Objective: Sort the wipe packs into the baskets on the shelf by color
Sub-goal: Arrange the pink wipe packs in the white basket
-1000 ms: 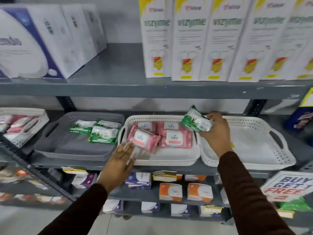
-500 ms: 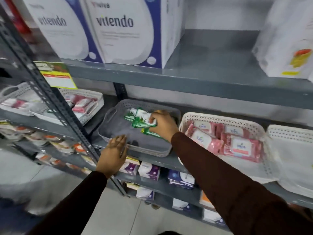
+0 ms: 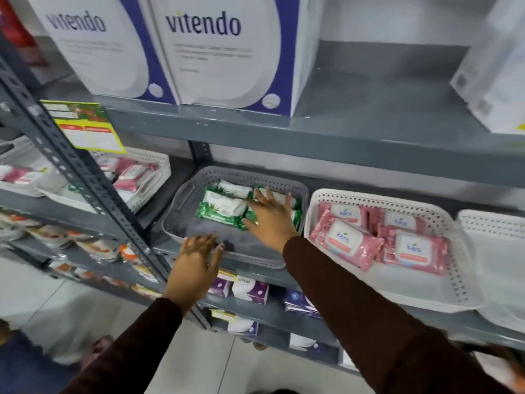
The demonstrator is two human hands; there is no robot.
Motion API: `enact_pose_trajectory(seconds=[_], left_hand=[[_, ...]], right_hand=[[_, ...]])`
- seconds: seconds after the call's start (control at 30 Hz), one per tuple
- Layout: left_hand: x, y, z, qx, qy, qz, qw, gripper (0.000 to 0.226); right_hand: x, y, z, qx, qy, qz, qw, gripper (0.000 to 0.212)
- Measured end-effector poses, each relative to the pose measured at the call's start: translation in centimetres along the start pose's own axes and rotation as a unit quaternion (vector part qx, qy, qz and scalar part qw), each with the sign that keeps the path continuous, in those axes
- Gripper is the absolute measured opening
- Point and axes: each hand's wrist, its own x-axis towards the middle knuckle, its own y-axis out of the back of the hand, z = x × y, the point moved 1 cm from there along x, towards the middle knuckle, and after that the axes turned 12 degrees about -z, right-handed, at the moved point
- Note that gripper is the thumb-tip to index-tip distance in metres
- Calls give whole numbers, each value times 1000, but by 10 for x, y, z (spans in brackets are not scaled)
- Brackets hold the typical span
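Observation:
A grey basket (image 3: 181, 194) on the middle shelf holds several green wipe packs (image 3: 221, 207). My right hand (image 3: 270, 217) lies flat on the green packs with fingers spread and holds nothing. My left hand (image 3: 196, 265) rests open on the grey basket's front rim. To the right, a white basket (image 3: 392, 199) holds several pink wipe packs (image 3: 346, 240). Further right stands another white basket (image 3: 494, 223) with no packs showing.
A slanted grey shelf post (image 3: 85, 177) with a yellow-green price tag (image 3: 82, 126) crosses the left side. Behind it a white basket (image 3: 153, 163) holds pink packs. Large vitendo boxes (image 3: 227, 46) stand on the shelf above. Small boxes (image 3: 250, 288) line the lower shelf.
My right hand carried a green pack from the right-hand white basket to the grey basket, set it down and let go. My left hand moved to the grey basket's front rim.

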Motion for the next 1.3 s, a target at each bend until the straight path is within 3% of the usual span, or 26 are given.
enact_pose_trajectory(seconds=[0.1, 0.2, 0.27, 0.37, 0.47, 0.57, 0.67, 0.83, 1.3], left_hand=[[8, 7, 16, -6, -15, -28, 999, 60], [23, 3, 79, -60, -136, -6, 989, 35], [36, -10, 134, -105, -218, -15, 970, 34], [66, -36, 194, -69, -301, -48, 950, 57], [92, -55, 223, 46, -292, -119, 948, 84], [100, -68, 229, 131, -255, -185, 940, 88], [97, -69, 233, 125, -226, -212, 943, 84], [91, -70, 236, 32, -205, -245, 947, 57], [104, -87, 232, -42, -202, -246, 947, 59]], right_hand=[[-50, 4, 37, 97, -38, 127, 986, 42], [-119, 2, 115, 143, -114, 218, 959, 33], [-164, 9, 162, 154, -166, 237, 945, 36], [-198, 17, 208, 118, -222, 183, 951, 35], [-209, 17, 230, 72, -239, 47, 967, 54], [-214, 12, 239, 105, -236, -27, 966, 57], [-220, 13, 240, 126, -224, -75, 964, 55], [-225, 12, 247, 189, -233, -57, 952, 64], [-210, 9, 233, 170, -227, -14, 959, 65]])
